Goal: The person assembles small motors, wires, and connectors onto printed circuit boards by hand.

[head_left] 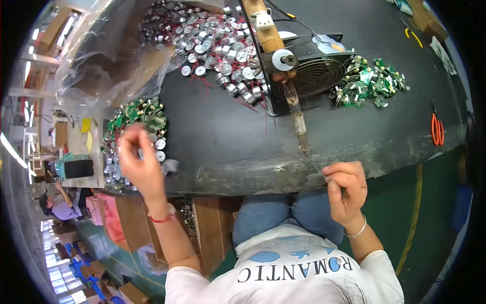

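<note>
My left hand (140, 162) hovers over the near part of a pile of green circuit boards (132, 112) and round silver motors (160, 144) at the table's left. Its fingers curl toward the thumb, and blur hides whether anything is between the tips. At the near table edge, right of the middle, my right hand (347, 190) has its thumb and fingers pinched together. Something tiny may be at those fingertips, too small to name. Between the hands and farther back stands a black bench fixture with a round fan grille (319, 78) and a rusty metal bar (298, 121).
Many silver motors with red wires (223, 48) are heaped at the back, beside a clear plastic bag (106, 66). More circuit boards (369, 83) lie right of the grille. Orange-handled scissors (437, 129) and yellow-handled pliers (414, 36) lie at right. Cardboard boxes (217, 223) stand below the table.
</note>
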`<control>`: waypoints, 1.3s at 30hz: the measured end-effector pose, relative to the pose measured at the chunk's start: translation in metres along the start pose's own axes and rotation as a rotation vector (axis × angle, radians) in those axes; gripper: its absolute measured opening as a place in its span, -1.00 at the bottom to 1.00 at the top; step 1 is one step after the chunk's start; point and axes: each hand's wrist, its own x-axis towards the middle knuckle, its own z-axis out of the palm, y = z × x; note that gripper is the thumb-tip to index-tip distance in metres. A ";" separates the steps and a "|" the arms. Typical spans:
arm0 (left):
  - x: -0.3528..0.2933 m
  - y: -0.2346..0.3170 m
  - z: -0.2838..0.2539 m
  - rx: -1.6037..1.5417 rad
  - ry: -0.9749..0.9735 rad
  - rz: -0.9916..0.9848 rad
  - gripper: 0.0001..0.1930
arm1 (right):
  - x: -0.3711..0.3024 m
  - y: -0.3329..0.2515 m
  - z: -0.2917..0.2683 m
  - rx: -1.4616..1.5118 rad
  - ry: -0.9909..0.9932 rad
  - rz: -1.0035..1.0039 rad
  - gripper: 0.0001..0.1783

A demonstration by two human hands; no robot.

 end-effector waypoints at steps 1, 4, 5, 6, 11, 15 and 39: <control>0.011 -0.007 -0.006 0.362 0.103 0.213 -0.83 | -0.002 -0.002 0.001 -0.136 -0.018 -0.014 -0.93; 0.012 0.016 0.007 0.260 -0.017 0.269 -0.81 | -0.019 0.001 0.002 -0.243 -0.010 0.044 -0.91; 0.014 0.031 0.016 0.149 -0.215 0.351 -0.83 | -0.025 0.002 0.000 -0.148 -0.001 0.079 -0.90; 0.012 0.042 0.031 -0.008 -0.432 0.265 -0.84 | -0.026 0.002 -0.001 -0.062 0.007 0.113 -0.87; 0.021 0.033 0.113 0.009 -0.521 0.408 -0.69 | -0.011 -0.011 0.013 0.051 -0.052 0.055 -0.79; 0.008 0.029 0.093 -0.005 -0.562 0.375 -0.75 | -0.021 -0.007 0.012 0.068 -0.060 0.131 -0.83; -0.097 0.087 0.012 -0.627 -1.038 -0.215 -0.94 | 0.009 -0.001 -0.002 -0.112 -0.076 0.171 -0.76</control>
